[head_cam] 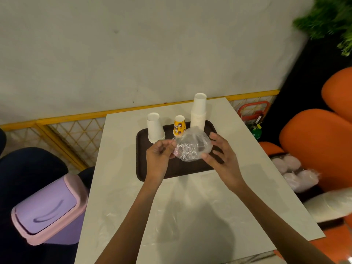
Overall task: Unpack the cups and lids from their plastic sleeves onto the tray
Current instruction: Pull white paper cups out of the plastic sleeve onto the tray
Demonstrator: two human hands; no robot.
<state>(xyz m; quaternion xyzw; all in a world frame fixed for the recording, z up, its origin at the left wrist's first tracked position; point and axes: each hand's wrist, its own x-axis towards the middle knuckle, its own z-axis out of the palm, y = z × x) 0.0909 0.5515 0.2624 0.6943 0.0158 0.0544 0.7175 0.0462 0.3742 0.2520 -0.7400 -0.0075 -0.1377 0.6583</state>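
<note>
Table (190, 206): tray (144, 168) lies toward its far edge. Stack (199, 113) of inverted white cups at tray's far right corner. Crumpled sleeve (192, 145) held above tray centre; left hand (159, 159) pinches its left side, right hand (222, 161) cups its right, thumb touching. Inverted white cup (155, 128) at far left corner; yellow cup (179, 126) between, at far edge.

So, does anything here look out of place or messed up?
Nothing spilled or broken. The odd one out is a yellow printed cup standing upside down on the tray between a white cup and a white stack. The plastic sleeve is just crumpled.
</note>
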